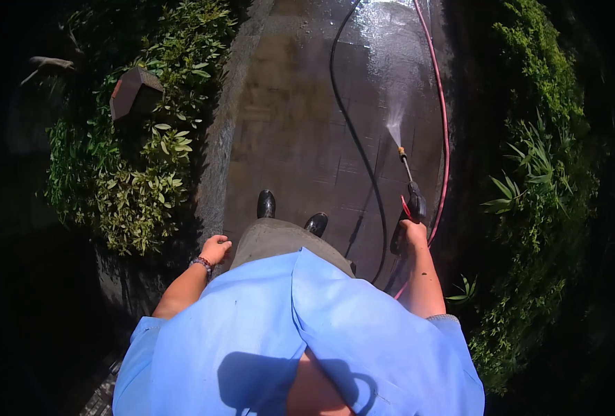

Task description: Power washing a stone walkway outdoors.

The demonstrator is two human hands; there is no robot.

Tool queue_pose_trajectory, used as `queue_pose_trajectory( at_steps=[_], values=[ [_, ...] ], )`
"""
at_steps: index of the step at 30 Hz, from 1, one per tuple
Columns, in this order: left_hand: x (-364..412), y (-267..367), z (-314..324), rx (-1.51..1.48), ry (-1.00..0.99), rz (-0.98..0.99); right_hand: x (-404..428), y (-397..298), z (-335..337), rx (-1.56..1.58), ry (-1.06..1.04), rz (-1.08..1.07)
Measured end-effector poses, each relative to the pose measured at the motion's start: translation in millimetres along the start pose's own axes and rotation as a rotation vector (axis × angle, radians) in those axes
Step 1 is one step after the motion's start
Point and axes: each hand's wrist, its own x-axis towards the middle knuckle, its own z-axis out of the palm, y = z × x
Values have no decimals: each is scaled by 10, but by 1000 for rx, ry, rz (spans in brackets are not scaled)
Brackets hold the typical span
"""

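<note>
My right hand (415, 232) grips the handle of a black pressure-washer spray gun (416, 202), which has a red trigger. A short metal lance (407, 169) runs forward from the gun to a brass-coloured nozzle (402, 152). Out of the nozzle fans a white water spray (396, 112), landing on the wet pavement (297, 130) ahead. My left hand (216, 250) hangs beside my left hip, fingers loosely bent, with nothing seen in it. A beaded bracelet circles that wrist.
A black hose (356, 135) curves along the path between my boots and the spray gun. Further right runs a red hose (441, 99). Leafy shrubs (167, 156) with a small roofed box (136, 93) border the left kerb (219, 151); a green hedge (541, 151) lines the right.
</note>
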Motion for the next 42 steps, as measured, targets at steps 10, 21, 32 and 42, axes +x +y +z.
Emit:
queue_pose_trajectory(
  at_steps=[10,21,32,42],
  values=[
    [-78,-255,-14,218,29,33,57,-682,386,-74,-113,-152],
    [-206,-499,-51,489,89,163,16,-413,252,-58,-42,76],
    [-211,-281,-235,177,7,-12,-236,378,607,-307,-83,89],
    [-23,-133,-491,-87,20,-125,-174,-273,1093,-343,-55,-99]
  ],
)
